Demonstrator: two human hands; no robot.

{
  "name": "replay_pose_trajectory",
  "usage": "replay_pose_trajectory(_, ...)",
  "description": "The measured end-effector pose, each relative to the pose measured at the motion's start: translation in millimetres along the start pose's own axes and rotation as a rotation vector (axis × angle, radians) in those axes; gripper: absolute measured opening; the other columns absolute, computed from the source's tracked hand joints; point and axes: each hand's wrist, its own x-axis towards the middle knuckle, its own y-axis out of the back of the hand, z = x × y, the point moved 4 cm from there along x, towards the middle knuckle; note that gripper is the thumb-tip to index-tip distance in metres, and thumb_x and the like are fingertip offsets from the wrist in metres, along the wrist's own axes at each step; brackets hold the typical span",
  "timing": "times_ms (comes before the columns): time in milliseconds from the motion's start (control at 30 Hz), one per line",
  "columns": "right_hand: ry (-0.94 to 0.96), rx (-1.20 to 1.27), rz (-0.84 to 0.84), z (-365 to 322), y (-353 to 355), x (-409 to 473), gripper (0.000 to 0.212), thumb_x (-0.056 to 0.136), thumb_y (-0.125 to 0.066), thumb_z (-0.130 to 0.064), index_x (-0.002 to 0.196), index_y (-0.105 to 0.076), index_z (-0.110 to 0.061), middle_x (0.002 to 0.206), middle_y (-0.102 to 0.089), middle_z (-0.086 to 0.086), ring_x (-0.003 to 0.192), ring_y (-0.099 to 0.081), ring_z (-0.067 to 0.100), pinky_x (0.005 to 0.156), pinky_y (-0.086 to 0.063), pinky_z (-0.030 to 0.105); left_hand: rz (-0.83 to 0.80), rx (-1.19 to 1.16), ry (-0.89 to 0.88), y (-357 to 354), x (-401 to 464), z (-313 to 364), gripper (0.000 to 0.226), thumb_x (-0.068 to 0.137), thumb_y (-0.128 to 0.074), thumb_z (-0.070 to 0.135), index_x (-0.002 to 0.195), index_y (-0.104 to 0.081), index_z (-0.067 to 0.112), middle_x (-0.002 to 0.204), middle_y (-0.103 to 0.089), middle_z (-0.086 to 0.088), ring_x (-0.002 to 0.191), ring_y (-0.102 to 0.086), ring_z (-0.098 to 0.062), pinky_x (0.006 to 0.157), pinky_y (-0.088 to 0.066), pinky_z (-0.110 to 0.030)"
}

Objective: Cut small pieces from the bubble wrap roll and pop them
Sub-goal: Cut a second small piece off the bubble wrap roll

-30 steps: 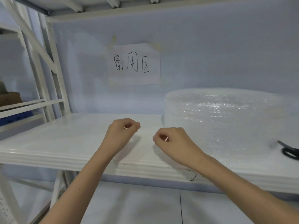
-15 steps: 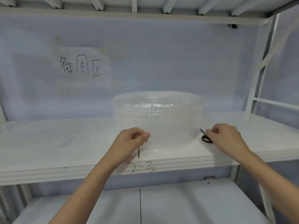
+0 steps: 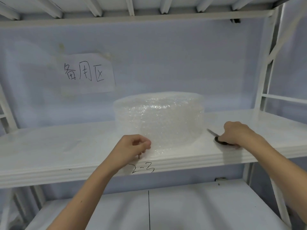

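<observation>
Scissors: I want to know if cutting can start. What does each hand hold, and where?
Right hand grips the scissors at the black handles, on the shelf. Left hand pinches the bubble wrap's loose front edge.

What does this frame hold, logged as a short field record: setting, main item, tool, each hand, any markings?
setting: white metal shelf against a pale wall
main item: bubble wrap roll standing on end on the shelf
tool: black-handled scissors lying right of the roll
left hand: pinched at the loose sheet by the roll's base, near the shelf edge
right hand: resting on the scissors' handles
markings: paper sign on the wall; handwritten "2-3" on the shelf edge
</observation>
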Motion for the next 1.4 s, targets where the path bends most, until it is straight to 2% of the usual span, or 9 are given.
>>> replay_pose_trajectory(300,0.055,0.044,0.098,32.5,-4.7,-9.1,0.048,0.081,-0.071,-0.041,0.058,-0.045,-0.009,0.059,-0.049,0.006,0.052,-0.045,0.021,0.047,-0.031,0.028,0.035,0.012,0.005,-8.4,-2.1,-5.9,0.010,0.090,-0.063,0.009,0.093,-0.073,0.010,0.080,-0.074,0.000,0.056,-0.058,0.001,0.060,-0.048,-0.014)
replay_pose_trajectory(567,0.029,-0.057,-0.103,13.0,9.3,-6.1,0.032,0.081,-0.072,-0.030,0.075,-0.048,-0.009,0.075,-0.057,0.006,0.062,-0.056,0.022,0.049,-0.041,0.025,0.047,0.060,0.030,-7.8,2.6,-6.8,0.008,0.088,-0.067,0.014,0.091,-0.075,0.014,0.077,-0.068,-0.002,0.053,-0.054,-0.001,0.055,-0.046,-0.010)
replay_pose_trajectory(700,0.031,-0.040,-0.065,20.2,12.2,-5.2,0.032,0.082,-0.068,-0.033,0.072,-0.051,-0.008,0.067,-0.060,0.007,0.056,-0.056,0.023,0.050,-0.041,0.025,0.012,0.099,0.012,-5.3,1.8,-8.4,0.010,0.089,-0.067,0.018,0.089,-0.076,0.016,0.077,-0.068,0.000,0.058,-0.054,0.000,0.058,-0.045,-0.009)
replay_pose_trajectory(833,0.029,0.468,-0.085,49.2,15.4,-22.7,0.035,0.088,-0.065,-0.022,0.064,-0.060,0.003,0.063,-0.066,0.014,0.055,-0.064,0.021,0.050,-0.049,0.022,-0.021,0.108,0.011,-3.8,-0.9,-9.3,0.011,0.089,-0.066,0.016,0.087,-0.076,0.014,0.077,-0.071,0.003,0.065,-0.060,-0.001,0.069,-0.048,-0.015)
replay_pose_trajectory(933,0.091,1.010,-0.274,55.2,0.5,-58.9,0.022,0.088,-0.066,-0.012,0.084,-0.075,0.008,0.093,-0.077,0.019,0.073,-0.072,0.013,0.060,-0.058,0.016,-0.049,0.140,0.006,-4.4,-4.0,-7.9,0.010,0.088,-0.067,0.017,0.086,-0.076,0.016,0.078,-0.074,0.002,0.073,-0.064,-0.004,0.077,-0.050,-0.022)
replay_pose_trajectory(1000,0.153,1.250,-0.443,44.0,-18.2,-84.9,0.039,0.070,-0.083,-0.026,0.092,-0.076,0.004,0.100,-0.077,0.013,0.080,-0.072,0.009,0.065,-0.058,0.018,-0.037,0.119,0.005,-5.6,-5.6,-5.1,0.010,0.088,-0.067,0.018,0.088,-0.077,0.017,0.086,-0.077,-0.001,0.077,-0.066,-0.003,0.079,-0.050,-0.020)
replay_pose_trajectory(1067,0.209,1.335,-0.560,28.1,-42.7,-104.2,0.056,0.048,-0.094,-0.035,0.087,-0.077,0.002,0.088,-0.073,0.010,0.076,-0.067,0.012,0.065,-0.057,0.022,-0.023,0.078,-0.005,-9.3,-9.2,0.0,0.011,0.090,-0.066,0.018,0.090,-0.076,0.017,0.083,-0.077,0.001,0.071,-0.064,0.004,0.070,-0.048,-0.009)
replay_pose_trajectory(1167,0.246,1.399,-0.663,-10.6,-73.6,-134.7,0.024,0.064,-0.082,-0.027,0.069,-0.074,-0.005,0.075,-0.066,0.013,0.061,-0.060,0.013,0.053,-0.054,0.026,-0.011,0.008,0.002,-16.9,-14.6,5.1,0.012,0.092,-0.064,0.018,0.094,-0.075,0.012,0.080,-0.077,-0.001,0.060,-0.061,0.007,0.062,-0.045,-0.010)
replay_pose_trajectory(1400,0.329,1.438,-0.788,-75.2,-113.9,-169.7,0.010,0.073,-0.074,-0.014,0.071,-0.073,-0.004,0.073,-0.060,0.012,0.062,-0.060,0.016,0.058,-0.053,0.028,0.065,-0.076,0.076,-16.2,-22.4,-2.3,0.010,0.090,-0.067,0.015,0.090,-0.074,0.007,0.080,-0.079,-0.007,0.065,-0.068,-0.007,0.062,-0.053,-0.018)
